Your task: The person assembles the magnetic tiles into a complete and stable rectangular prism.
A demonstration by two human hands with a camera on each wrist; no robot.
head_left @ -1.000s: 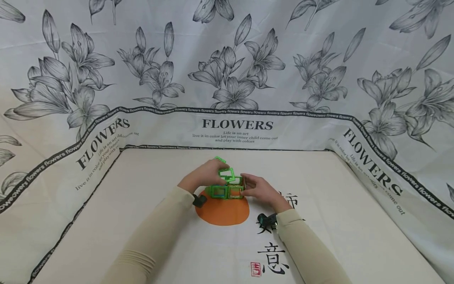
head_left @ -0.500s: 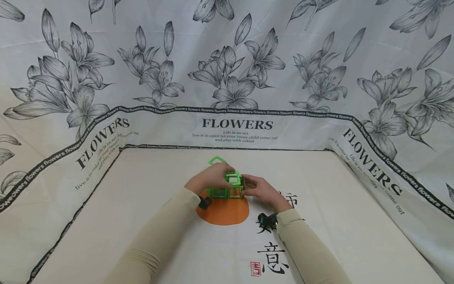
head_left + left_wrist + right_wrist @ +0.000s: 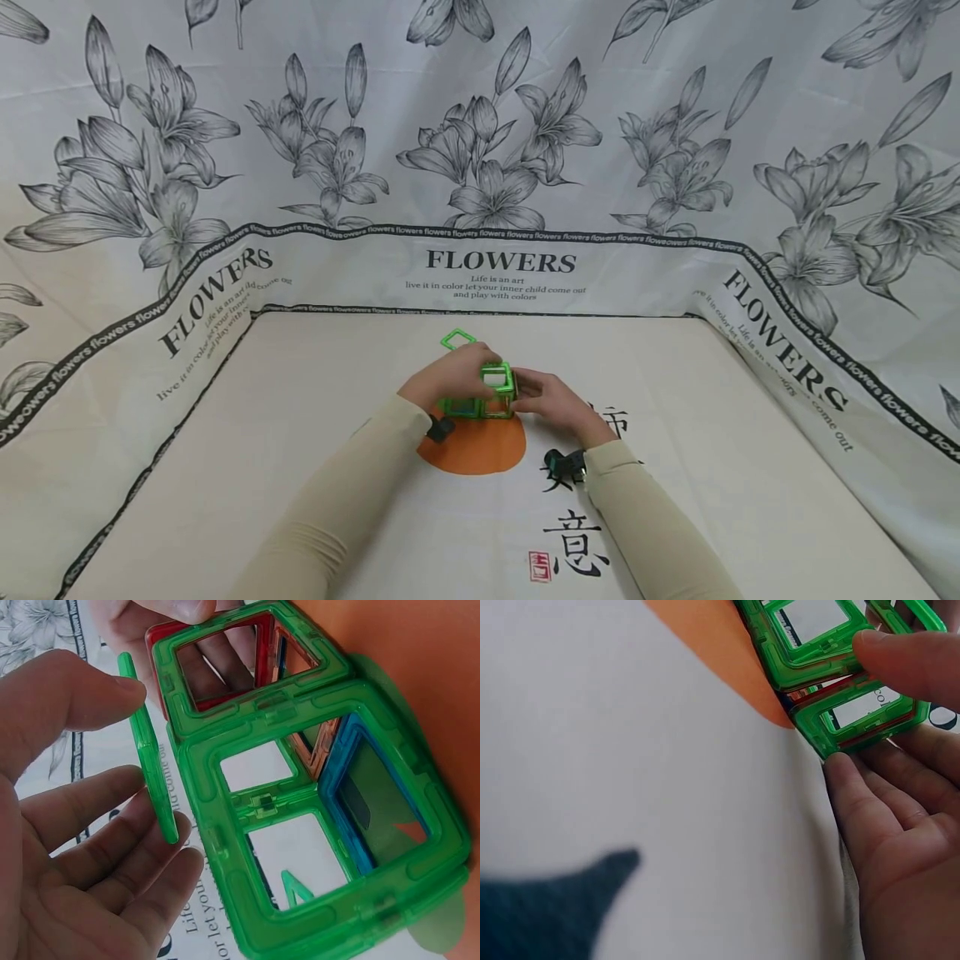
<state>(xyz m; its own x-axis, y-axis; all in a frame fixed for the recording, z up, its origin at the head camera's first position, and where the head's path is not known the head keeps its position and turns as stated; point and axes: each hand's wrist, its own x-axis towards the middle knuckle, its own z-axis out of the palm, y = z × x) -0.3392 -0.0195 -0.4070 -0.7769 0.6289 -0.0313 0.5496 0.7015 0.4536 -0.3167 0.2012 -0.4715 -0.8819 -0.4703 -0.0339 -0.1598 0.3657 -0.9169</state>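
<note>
A small box-like structure of magnetic tiles (image 3: 482,408) sits on the tabletop cloth, over the edge of an orange printed circle. Its frames are mostly green, with a blue tile (image 3: 341,802) and a red tile (image 3: 161,637) in the left wrist view. My left hand (image 3: 455,375) pinches a green square tile (image 3: 150,750) between thumb and fingers, seen edge-on, close over the structure. From the right, my right hand (image 3: 551,402) grips the structure, its thumb (image 3: 907,656) on a green frame and its other fingers along the side.
Behind my left hand, another green square tile (image 3: 467,335) shows on the cloth. The orange circle (image 3: 472,450) and black printed characters (image 3: 577,546) mark the cloth in front. A flower-printed curtain (image 3: 498,167) rises at the back and sides.
My left hand has moved right with its green tile, which now lines up over the structure's right part. The green tile behind has come more into view. The right hand stays at the structure.
</note>
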